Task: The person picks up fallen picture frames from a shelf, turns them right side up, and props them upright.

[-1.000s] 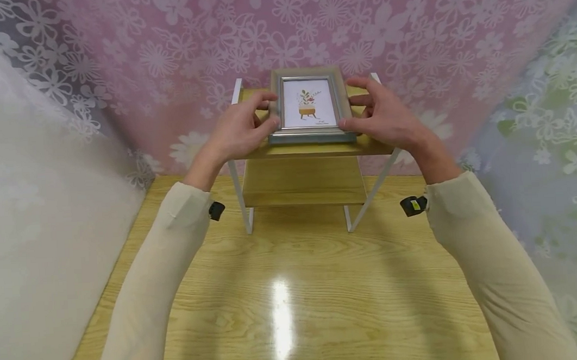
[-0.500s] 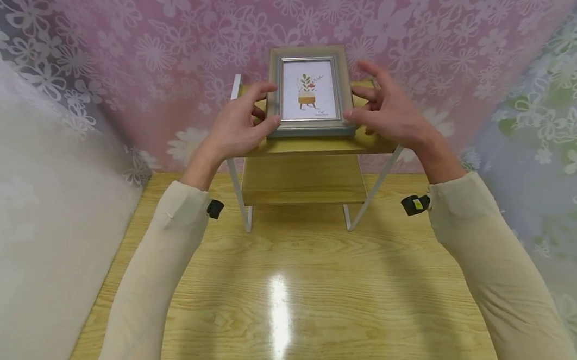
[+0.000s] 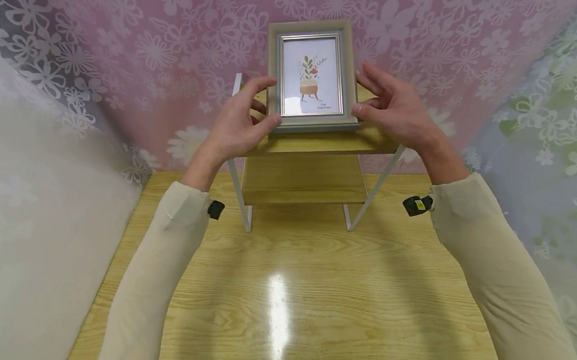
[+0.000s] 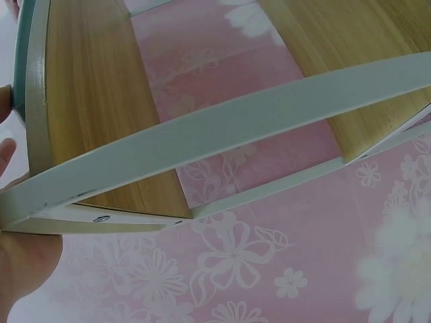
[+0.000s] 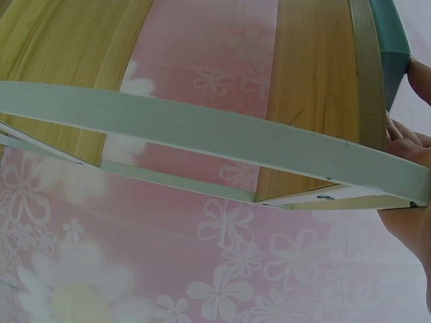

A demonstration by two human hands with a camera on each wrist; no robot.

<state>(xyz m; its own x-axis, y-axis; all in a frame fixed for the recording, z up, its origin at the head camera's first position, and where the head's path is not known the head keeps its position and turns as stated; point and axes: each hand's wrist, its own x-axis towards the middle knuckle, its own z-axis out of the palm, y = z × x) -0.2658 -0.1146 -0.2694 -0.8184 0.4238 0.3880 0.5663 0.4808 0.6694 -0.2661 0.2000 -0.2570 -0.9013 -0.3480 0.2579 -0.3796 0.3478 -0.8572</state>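
Observation:
A picture frame [image 3: 313,120], beige and grey-blue with a silvery inner trim, stands tilted back at the top of a small wooden side table [image 3: 311,143]. Behind its glass is a print [image 3: 310,81] of a potted plant on legs. My left hand [image 3: 238,120] holds the frame's left side, thumb at the lower corner and index finger higher up. On the opposite side my right hand [image 3: 397,106] grips it, thumb near the lower right corner. A teal corner of the frame [image 5: 394,44] shows beside the right thumb in the right wrist view. The frame's back is hidden.
The table has a lower shelf [image 3: 303,179] and white metal legs [image 3: 237,188]. A pink flowered wall [image 3: 189,60] rises right behind it. Pale walls stand left and right, above a wood-patterned floor [image 3: 314,287].
The picture frame has tipped up from lying nearly flat to a more upright lean, its top edge rising. My right hand has shifted slightly right with it; my left hand has barely moved.

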